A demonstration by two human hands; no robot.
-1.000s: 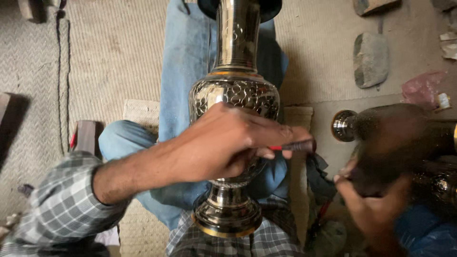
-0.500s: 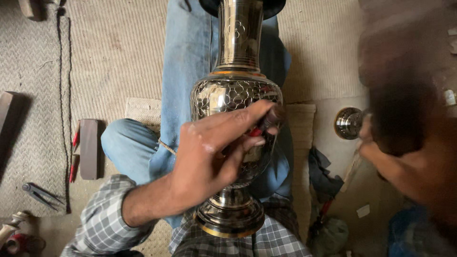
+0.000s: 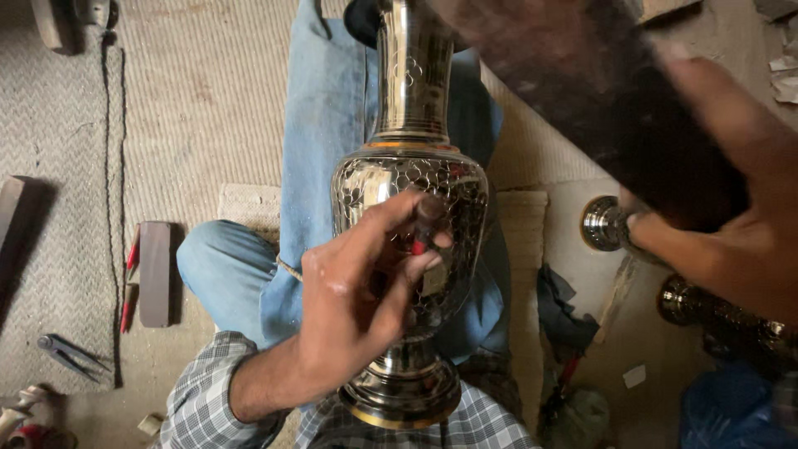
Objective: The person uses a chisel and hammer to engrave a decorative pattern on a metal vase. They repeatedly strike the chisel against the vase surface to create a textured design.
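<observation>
Vase: a tall engraved metal vase (image 3: 409,191) lay lengthwise along the seated person's jeans-clad leg (image 3: 249,266), its foot toward the body and its neck pointing away, so the patterned belly faced up for working.
Left hand: the left hand (image 3: 353,308) rested on the belly, fingers closed around a small engraving tool with a red grip (image 3: 426,229), its tip set against the metal; the palm seemed to steady the vase as well.
Right hand: the right hand (image 3: 731,241) was raised at the right, wrapped around a dark blurred block-like striker (image 3: 607,108), held above the tool.
Mat, left edge: a flat wooden block (image 3: 155,273), red-handled tools (image 3: 131,249) beside it and a pair of dividers (image 3: 66,353) lay within reach.
Floor, right side: other metal pieces (image 3: 603,223) waited near the knee.
</observation>
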